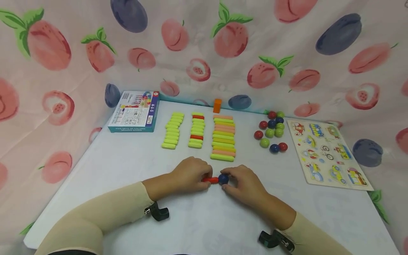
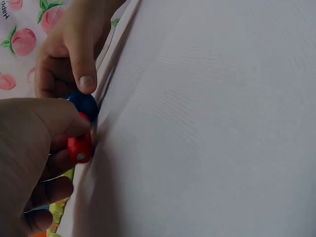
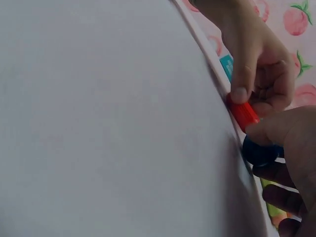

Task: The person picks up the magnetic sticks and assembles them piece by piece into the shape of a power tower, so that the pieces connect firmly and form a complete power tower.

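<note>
Over the white table point(image 1: 191, 219), my left hand point(image 1: 191, 174) pinches a short red stick point(image 1: 213, 180) between thumb and fingers. A round blue bead point(image 1: 223, 179) sits against the stick's right end, and my right hand point(image 1: 248, 187) holds it between thumb and fingertips. In the left wrist view, a small pale spot shows on the near end of the red stick point(image 2: 80, 149). The blue bead point(image 3: 260, 151) is partly covered by my right fingers in the right wrist view. Whether stick and bead are joined or only touching, I cannot tell.
Beyond my hands lie three columns of sticks: green point(image 1: 172, 131), green with red point(image 1: 197, 130), and mixed colours point(image 1: 223, 138). An orange block point(image 1: 217, 105) stands behind them. Loose beads point(image 1: 269, 133) and a picture board point(image 1: 328, 154) are right; a box point(image 1: 134, 110) is left.
</note>
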Demonstrator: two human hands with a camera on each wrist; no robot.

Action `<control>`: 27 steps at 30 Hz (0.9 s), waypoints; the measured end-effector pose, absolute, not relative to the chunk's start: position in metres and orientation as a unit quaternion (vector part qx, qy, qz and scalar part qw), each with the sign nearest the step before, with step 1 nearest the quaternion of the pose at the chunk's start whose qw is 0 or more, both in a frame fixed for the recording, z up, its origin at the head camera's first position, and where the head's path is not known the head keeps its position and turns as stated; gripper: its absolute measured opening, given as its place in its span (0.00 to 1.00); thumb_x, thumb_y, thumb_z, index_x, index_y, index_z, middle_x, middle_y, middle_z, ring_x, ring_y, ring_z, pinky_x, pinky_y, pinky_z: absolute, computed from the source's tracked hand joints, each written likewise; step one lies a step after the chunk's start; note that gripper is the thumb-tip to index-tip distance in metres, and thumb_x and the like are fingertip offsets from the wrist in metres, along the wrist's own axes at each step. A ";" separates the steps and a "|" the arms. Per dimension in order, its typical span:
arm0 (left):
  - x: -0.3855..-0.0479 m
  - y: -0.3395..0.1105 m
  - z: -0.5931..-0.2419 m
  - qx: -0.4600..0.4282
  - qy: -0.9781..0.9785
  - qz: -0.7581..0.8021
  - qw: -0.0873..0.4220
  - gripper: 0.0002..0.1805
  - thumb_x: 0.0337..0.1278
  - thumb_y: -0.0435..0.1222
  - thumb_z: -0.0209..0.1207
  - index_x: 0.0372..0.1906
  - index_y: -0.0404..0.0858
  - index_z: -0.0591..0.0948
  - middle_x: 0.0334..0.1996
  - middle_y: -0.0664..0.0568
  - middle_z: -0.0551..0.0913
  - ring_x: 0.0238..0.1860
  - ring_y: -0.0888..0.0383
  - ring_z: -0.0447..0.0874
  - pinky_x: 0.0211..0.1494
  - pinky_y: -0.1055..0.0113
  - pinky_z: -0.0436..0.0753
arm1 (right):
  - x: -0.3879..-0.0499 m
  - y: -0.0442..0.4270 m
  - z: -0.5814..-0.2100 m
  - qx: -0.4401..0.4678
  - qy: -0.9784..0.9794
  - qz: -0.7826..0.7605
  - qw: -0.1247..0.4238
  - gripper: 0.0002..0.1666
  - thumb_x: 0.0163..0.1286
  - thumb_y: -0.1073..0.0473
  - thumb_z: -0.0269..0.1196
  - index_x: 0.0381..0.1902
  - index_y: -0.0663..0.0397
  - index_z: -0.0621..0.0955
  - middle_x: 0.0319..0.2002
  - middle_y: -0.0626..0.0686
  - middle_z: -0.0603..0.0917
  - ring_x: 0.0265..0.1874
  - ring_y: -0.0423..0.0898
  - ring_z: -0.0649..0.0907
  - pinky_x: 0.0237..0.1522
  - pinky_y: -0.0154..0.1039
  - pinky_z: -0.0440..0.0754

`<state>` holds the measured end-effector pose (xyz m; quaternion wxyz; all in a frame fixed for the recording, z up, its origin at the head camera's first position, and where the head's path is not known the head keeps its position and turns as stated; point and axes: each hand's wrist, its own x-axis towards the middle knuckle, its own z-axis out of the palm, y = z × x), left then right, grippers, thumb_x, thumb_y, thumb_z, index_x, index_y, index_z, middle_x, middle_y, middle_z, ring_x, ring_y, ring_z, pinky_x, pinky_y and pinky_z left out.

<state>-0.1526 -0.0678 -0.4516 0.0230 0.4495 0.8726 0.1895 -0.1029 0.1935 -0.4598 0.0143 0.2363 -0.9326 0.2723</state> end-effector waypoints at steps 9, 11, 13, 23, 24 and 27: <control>-0.183 -0.062 -0.438 0.510 0.824 0.215 0.119 0.24 0.80 0.34 0.57 0.73 0.53 0.80 0.68 0.61 0.80 0.70 0.64 0.74 0.72 0.64 0.75 | -0.144 0.302 -0.437 0.103 -0.981 0.126 0.107 0.28 0.72 0.56 0.69 0.68 0.55 0.81 0.65 0.62 0.82 0.65 0.64 0.74 0.62 0.66 0.68; -0.190 -0.056 -0.435 0.555 0.802 0.188 0.119 0.27 0.78 0.32 0.58 0.75 0.56 0.79 0.73 0.60 0.77 0.74 0.61 0.71 0.74 0.62 0.74 | -0.156 0.319 -0.436 0.100 -0.986 0.092 0.100 0.29 0.71 0.58 0.69 0.68 0.55 0.80 0.65 0.62 0.82 0.65 0.65 0.73 0.58 0.66 0.67; -0.195 -0.049 -0.433 0.597 0.779 0.157 0.111 0.28 0.77 0.31 0.60 0.74 0.57 0.79 0.74 0.58 0.76 0.74 0.59 0.72 0.72 0.63 0.74 | -0.166 0.329 -0.438 0.115 -0.988 0.062 0.082 0.29 0.72 0.58 0.70 0.69 0.53 0.80 0.66 0.60 0.82 0.65 0.64 0.73 0.57 0.65 0.67; -0.191 -0.043 -0.433 0.624 0.776 0.048 0.079 0.21 0.72 0.44 0.68 0.66 0.55 0.84 0.51 0.64 0.87 0.54 0.63 0.80 0.62 0.67 0.76 | -0.166 0.326 -0.445 0.097 -0.989 0.074 0.081 0.26 0.72 0.53 0.71 0.64 0.54 0.83 0.58 0.60 0.86 0.62 0.63 0.75 0.60 0.65 0.69; -0.189 -0.047 -0.434 0.609 0.788 0.047 0.078 0.20 0.70 0.47 0.69 0.64 0.55 0.85 0.48 0.65 0.86 0.51 0.64 0.79 0.59 0.66 0.77 | -0.160 0.322 -0.445 0.102 -0.986 0.098 0.088 0.26 0.71 0.52 0.71 0.63 0.55 0.84 0.57 0.60 0.87 0.60 0.62 0.77 0.60 0.65 0.70; -0.181 -0.061 -0.438 0.555 0.827 0.057 0.073 0.19 0.66 0.54 0.71 0.57 0.53 0.86 0.40 0.66 0.85 0.42 0.64 0.77 0.52 0.64 0.76 | -0.133 0.303 -0.448 0.149 -0.967 0.183 0.096 0.25 0.68 0.53 0.75 0.59 0.54 0.85 0.53 0.56 0.89 0.56 0.58 0.81 0.59 0.61 0.75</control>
